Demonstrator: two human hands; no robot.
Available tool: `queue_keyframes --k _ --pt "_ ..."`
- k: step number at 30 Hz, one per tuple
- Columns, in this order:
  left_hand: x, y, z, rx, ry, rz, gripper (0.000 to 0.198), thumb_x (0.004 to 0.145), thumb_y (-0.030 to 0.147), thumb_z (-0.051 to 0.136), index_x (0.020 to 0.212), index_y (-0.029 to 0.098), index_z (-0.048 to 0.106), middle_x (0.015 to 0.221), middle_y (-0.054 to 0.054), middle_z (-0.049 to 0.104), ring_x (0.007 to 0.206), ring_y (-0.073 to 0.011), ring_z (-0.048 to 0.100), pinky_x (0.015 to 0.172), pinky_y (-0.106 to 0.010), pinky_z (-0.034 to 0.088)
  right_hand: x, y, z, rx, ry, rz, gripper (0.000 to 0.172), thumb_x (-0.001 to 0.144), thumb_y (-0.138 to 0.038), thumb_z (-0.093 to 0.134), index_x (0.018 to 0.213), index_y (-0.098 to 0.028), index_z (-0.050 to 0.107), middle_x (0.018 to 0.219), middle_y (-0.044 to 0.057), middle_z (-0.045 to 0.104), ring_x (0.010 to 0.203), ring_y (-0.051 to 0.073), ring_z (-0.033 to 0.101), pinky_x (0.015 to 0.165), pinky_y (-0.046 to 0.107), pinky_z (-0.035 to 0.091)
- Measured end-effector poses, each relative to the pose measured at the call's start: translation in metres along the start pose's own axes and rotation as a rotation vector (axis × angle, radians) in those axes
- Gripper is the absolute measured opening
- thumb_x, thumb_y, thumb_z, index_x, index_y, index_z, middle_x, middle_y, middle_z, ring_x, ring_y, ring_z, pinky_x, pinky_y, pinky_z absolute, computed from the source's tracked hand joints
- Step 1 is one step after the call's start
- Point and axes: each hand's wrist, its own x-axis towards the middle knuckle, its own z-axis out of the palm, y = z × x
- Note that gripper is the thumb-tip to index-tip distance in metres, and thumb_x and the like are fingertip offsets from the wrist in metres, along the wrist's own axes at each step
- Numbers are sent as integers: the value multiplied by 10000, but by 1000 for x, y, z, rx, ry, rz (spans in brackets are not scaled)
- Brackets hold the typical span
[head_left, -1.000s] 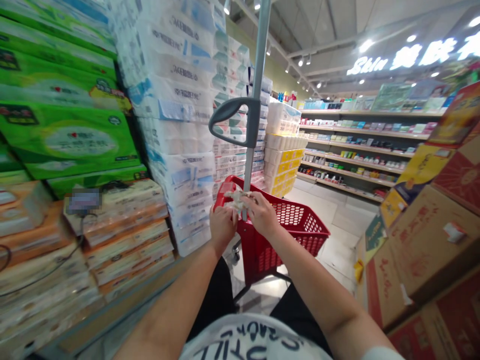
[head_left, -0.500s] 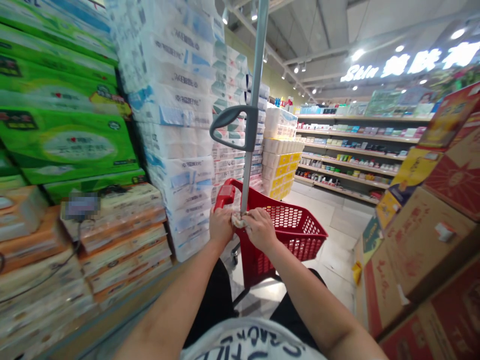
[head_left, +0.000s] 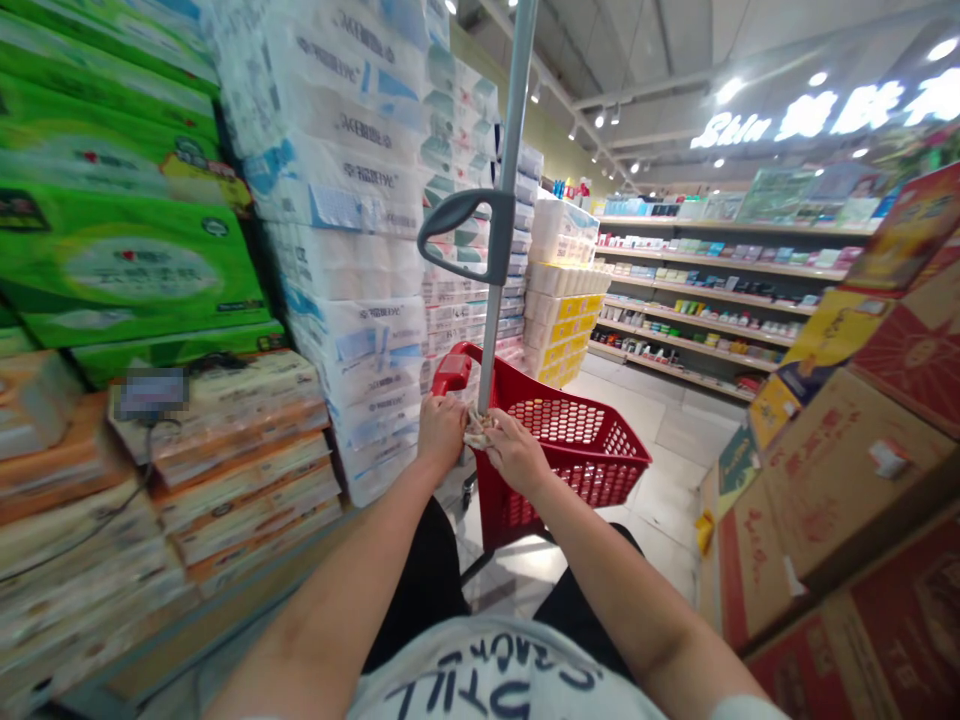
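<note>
A red shopping basket on wheels (head_left: 600, 450) stands in front of me, its side walls full of holes. My left hand (head_left: 441, 432) is closed around the lower part of its red handle (head_left: 452, 370). At the foot of the grey metal pole (head_left: 491, 350), my right hand (head_left: 517, 448) pinches a crumpled, pale patterned cloth (head_left: 477, 430) against the basket's rim. The cloth lies between both hands, and the left fingertips are partly hidden. Higher on the pole sits a dark grey loop grip (head_left: 457, 235), which neither hand touches.
Green tissue packs (head_left: 135, 260) and tall stacks of white paper rolls (head_left: 375, 340) rise at the left. Orange-and-white packs (head_left: 247, 480) lie lower, with a blurred device and cable on top. Cardboard boxes (head_left: 855, 470) line the right; stocked shelves (head_left: 705, 295) stand behind.
The view has tilted and shifted slightly. My right fingers have moved a little on the cloth, and more of it shows between the hands. My left hand keeps its hold.
</note>
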Motion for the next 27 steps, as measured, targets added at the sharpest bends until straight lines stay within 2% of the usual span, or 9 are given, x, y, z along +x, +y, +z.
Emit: queue_keyframes --k 3,5,10,14,18,20,22,24,27 --pt "-1 0 -2 9 9 -4 406 974 299 309 803 195 662 929 -95 653 938 -242 526 972 -443 329 -4 0 6 5 -69 -43 237 902 -131 470 1049 -169 652 1102 106 625 1048 217 563 961 384 470" --pt "-2 1 -3 13 4 3 394 974 305 322 795 194 655 928 -92 653 934 -238 524 977 -442 327 -12 0 11 -19 -84 -24 284 902 -103 433 1084 -167 641 1015 96 640 1006 213 568 933 370 474" --pt "-4 1 -1 13 12 1 368 971 290 342 794 202 652 923 -84 656 938 -232 521 992 -436 322 -14 -2 9 -82 -70 9 445 895 -111 451 1327 -182 526 1078 97 631 989 208 553 913 340 468" --pt "-4 2 -1 19 38 12 385 975 305 331 800 193 655 933 -90 660 928 -239 519 975 -433 331 -13 -3 6 -118 -68 18 325 901 -150 509 1193 -220 635 1059 93 610 981 207 529 908 330 452" --pt "-4 3 0 26 60 25 368 967 292 348 782 193 651 897 -78 660 910 -243 528 946 -438 342 -30 -5 13 -160 -228 63 255 915 -179 511 1098 -256 672 1004 71 592 955 199 525 812 295 461" --pt "-4 2 1 47 74 36 369 967 290 350 773 196 649 887 -72 660 894 -241 533 932 -436 349 -32 -7 13 -146 -258 95 247 905 -173 512 1068 -259 677 1034 63 587 953 194 525 794 282 460" --pt "-4 1 2 59 84 46 369 966 293 351 776 196 652 893 -73 663 882 -239 535 921 -434 354 -25 -9 8 -84 -178 138 260 886 -155 515 1063 -257 677 1122 63 575 991 193 519 834 287 456" --pt "-4 0 3 63 84 50 370 965 298 354 778 195 656 891 -74 663 874 -238 536 912 -432 356 -11 -9 -2 34 -39 162 271 876 -124 486 1025 -240 680 1149 63 575 1005 187 520 889 300 444" --pt "-4 0 3 71 82 44 379 965 314 360 769 194 661 875 -74 660 878 -242 530 906 -432 354 9 -7 -15 259 174 209 289 877 -86 390 895 -202 654 990 58 599 945 172 545 900 311 445"
